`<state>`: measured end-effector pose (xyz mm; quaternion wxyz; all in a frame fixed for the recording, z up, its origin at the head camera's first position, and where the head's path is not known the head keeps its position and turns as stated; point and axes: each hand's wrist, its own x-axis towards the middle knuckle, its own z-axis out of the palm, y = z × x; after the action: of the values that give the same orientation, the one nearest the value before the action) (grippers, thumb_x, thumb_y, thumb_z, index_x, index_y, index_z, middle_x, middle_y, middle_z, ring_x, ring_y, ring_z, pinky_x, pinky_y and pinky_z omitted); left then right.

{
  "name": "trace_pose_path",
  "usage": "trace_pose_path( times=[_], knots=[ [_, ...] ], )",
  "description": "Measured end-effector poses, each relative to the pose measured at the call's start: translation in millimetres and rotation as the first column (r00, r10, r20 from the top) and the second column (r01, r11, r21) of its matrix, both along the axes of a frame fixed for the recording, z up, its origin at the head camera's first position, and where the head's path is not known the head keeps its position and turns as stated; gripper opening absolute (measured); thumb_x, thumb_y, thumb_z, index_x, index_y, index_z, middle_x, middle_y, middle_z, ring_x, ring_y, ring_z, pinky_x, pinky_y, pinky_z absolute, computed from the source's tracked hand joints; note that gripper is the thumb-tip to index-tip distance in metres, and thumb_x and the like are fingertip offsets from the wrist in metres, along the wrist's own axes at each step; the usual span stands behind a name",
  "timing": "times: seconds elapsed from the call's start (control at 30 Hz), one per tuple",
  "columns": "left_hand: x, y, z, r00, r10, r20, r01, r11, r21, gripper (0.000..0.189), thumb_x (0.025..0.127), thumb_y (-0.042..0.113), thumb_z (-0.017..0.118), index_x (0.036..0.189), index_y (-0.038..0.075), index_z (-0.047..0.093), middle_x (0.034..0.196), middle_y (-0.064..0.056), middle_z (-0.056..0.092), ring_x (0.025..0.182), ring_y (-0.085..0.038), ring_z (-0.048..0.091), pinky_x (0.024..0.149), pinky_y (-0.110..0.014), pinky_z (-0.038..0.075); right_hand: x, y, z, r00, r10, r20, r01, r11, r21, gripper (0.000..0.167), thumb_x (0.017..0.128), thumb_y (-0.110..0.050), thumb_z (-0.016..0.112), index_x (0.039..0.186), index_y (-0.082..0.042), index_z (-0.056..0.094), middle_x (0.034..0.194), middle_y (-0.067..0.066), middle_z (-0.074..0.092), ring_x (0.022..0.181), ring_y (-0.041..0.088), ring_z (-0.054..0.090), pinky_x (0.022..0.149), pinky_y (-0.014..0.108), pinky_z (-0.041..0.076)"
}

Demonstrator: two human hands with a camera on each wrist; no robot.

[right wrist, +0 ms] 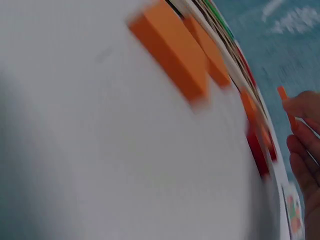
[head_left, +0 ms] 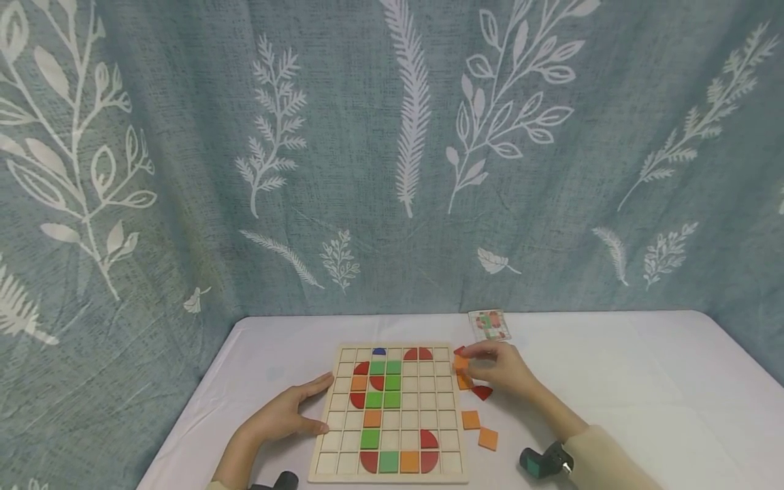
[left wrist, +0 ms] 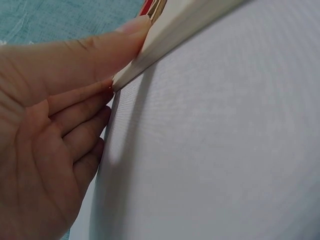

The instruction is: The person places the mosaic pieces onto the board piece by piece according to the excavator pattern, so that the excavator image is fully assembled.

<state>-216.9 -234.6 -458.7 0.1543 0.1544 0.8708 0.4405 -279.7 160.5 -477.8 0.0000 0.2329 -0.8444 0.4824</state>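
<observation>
A pale wooden grid board (head_left: 392,378) lies on the table, with red, green, orange and blue pieces in some of its squares. My left hand (head_left: 283,412) rests against the board's left edge, thumb and fingers spread apart. In the left wrist view, the thumb (left wrist: 100,55) touches the side of the board. To the right of the board, my right hand (head_left: 507,367) pinches an orange square tile (head_left: 461,362) between thumb and fingers, raised off the table. That orange tile (right wrist: 282,93) also shows in the right wrist view.
Beside the board's right edge lie a red quarter-circle piece (head_left: 482,393) and loose orange tiles (head_left: 488,439). A small printed pattern card (head_left: 490,325) lies at the back of the white-covered table. A curtain with white leaves (head_left: 367,170) hangs behind.
</observation>
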Motion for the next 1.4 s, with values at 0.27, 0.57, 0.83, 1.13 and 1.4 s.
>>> trace_pose_path(
  times=[0.27,0.57,0.83,1.13,1.4],
  knots=[
    [0.1,-1.3,0.7,1.000,-0.010,0.012,0.010,1.000,0.006,0.093,0.064,0.024,0.081,0.139,-0.005,0.035,0.146,-0.025,0.026,0.135,-0.046,0.017,0.107,-0.059,0.016,2.4,-54.3,5.9,0.997,0.079,-0.009,-0.080,0.995,-0.059,0.025,0.080,-0.008,0.070,0.104,-0.003,0.069,0.106,0.012,0.067,0.101,0.028,0.063,0.085,0.037,0.052],
    [1.4,0.1,2.8,1.000,-0.029,-0.006,0.029,1.000,0.000,0.089,0.066,0.019,0.080,0.139,-0.006,0.034,0.146,-0.026,0.026,0.134,-0.047,0.018,0.107,-0.060,0.017,-2.8,-85.5,2.6,0.990,0.112,-0.081,-0.111,0.994,0.012,0.020,0.079,-0.009,0.071,0.099,-0.008,0.072,0.100,0.005,0.070,0.099,0.023,0.064,0.084,0.026,0.052],
    [2.1,-1.1,3.1,0.999,-0.038,-0.003,0.038,0.999,0.025,0.089,0.066,0.016,0.080,0.138,-0.008,0.033,0.145,-0.027,0.025,0.134,-0.048,0.017,0.107,-0.060,0.016,-0.6,-89.2,3.2,0.981,0.107,-0.162,-0.079,0.983,0.167,0.017,0.077,-0.008,0.071,0.094,-0.007,0.073,0.094,0.003,0.070,0.094,0.020,0.064,0.085,0.035,0.051],
    [1.9,-1.7,1.2,1.000,-0.030,0.000,0.030,0.999,0.026,0.090,0.066,0.016,0.080,0.138,-0.007,0.033,0.145,-0.027,0.025,0.134,-0.047,0.017,0.107,-0.060,0.016,1.0,-90.6,6.3,0.968,0.123,-0.218,-0.067,0.967,0.246,0.017,0.077,-0.007,0.069,0.093,-0.005,0.073,0.094,0.004,0.069,0.093,0.021,0.062,0.085,0.038,0.050],
    [1.6,-1.3,0.2,1.000,-0.019,-0.003,0.019,1.000,0.016,0.090,0.065,0.017,0.080,0.138,-0.007,0.034,0.146,-0.026,0.026,0.134,-0.047,0.018,0.107,-0.059,0.017,-1.7,-92.3,4.5,0.954,0.128,-0.269,-0.049,0.958,0.283,0.015,0.077,-0.006,0.069,0.091,-0.005,0.073,0.091,0.003,0.069,0.092,0.021,0.059,0.084,0.038,0.047]
  ],
)
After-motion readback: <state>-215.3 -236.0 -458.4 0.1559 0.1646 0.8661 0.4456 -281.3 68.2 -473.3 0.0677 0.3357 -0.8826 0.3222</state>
